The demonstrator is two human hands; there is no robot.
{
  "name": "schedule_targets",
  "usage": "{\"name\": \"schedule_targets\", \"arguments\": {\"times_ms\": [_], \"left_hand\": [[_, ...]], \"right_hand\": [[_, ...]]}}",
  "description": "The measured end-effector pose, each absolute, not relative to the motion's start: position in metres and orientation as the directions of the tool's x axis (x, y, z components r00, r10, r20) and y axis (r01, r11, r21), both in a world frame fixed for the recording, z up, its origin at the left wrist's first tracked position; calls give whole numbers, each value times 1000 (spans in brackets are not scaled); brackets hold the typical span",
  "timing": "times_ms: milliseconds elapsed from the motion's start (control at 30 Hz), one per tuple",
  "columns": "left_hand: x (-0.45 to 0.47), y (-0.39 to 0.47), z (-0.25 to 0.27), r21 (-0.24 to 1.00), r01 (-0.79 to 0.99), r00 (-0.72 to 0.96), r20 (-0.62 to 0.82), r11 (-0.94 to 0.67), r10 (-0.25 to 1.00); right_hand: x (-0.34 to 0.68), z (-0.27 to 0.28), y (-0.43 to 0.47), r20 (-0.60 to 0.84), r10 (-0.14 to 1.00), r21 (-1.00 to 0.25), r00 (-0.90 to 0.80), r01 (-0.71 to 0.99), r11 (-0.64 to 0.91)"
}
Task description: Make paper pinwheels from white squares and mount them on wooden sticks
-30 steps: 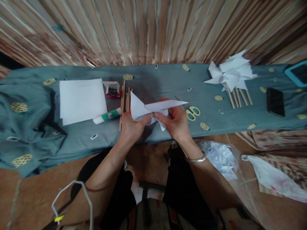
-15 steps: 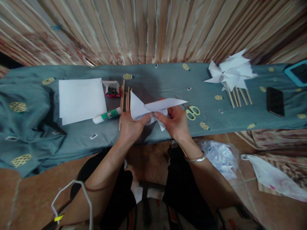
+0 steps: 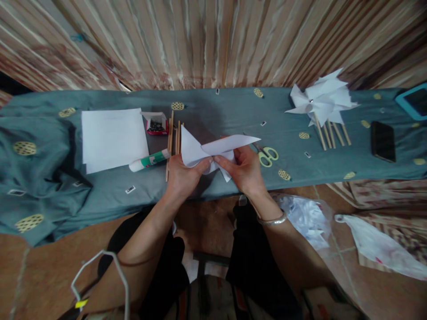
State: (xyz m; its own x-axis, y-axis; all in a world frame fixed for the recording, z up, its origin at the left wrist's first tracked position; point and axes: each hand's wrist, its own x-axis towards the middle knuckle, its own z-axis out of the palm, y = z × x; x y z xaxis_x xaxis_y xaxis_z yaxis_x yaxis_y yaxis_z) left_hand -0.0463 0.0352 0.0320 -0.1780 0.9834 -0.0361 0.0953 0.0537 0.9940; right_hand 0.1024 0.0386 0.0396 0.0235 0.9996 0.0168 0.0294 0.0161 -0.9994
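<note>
Between my hands is a white paper pinwheel [image 3: 220,146], its blades curled in toward the middle. My left hand [image 3: 184,177] grips its left side, with the thumb pressed near the centre. From the right, my right hand [image 3: 246,169] pinches it, and the two thumb tips nearly meet at the centre. The fingers beneath the paper are mostly hidden. Scissors with pale green handles [image 3: 267,157] lie just right of my right hand. Several wooden sticks [image 3: 171,133] lie beside my left hand, close to a green and white glue stick [image 3: 150,160].
White paper sheets [image 3: 113,138] and a small red box of dark pins [image 3: 157,124] lie at left. Several finished pinwheels [image 3: 325,100] on sticks are piled at right, near a black phone [image 3: 383,141] and a blue-framed device [image 3: 413,101]. Plastic bags [image 3: 307,218] lie on the floor.
Almost nothing differs. Both hands keep the same hold on the paper pinwheel, and a blade of a piled pinwheel at right has shifted slightly.
</note>
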Motion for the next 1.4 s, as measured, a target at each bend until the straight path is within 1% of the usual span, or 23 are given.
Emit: {"name": "schedule_targets", "arguments": {"times_ms": [233,433,600,667,800,900,1133,1267,1400], "left_hand": [[-45,35,44,991,65,-167,-105,117,980],[-45,34,50,983,76,-143,-155,167,978],[-45,34,49,979,28,-135,-195,201,971],[-46,34,46,980,11,-138,-197,200,971],[-47,34,43,981,25,-161,-184,190,970],[-48,34,44,981,1,-134,-193,195,972],[-47,33,48,974,-30,-88,-228,226,970],[-47,31,49,978,-38,-65,-209,207,976],[-48,28,51,982,-38,-50,-186,184,981]], "right_hand": [[106,40,39,21,1000,-999,-4,50,21],[108,38,37,42,999,-984,16,175,39],[106,36,36,16,999,-977,50,211,5],[106,38,36,5,999,-983,51,182,-4],[106,45,38,-52,998,-998,-39,-40,-54],[106,48,39,-108,992,-986,-66,-124,-115],[107,46,36,-139,989,-987,-52,-73,-142],[108,42,34,-120,992,-992,-37,-28,-121],[105,39,31,-109,993,-994,-35,-23,-110]]}}
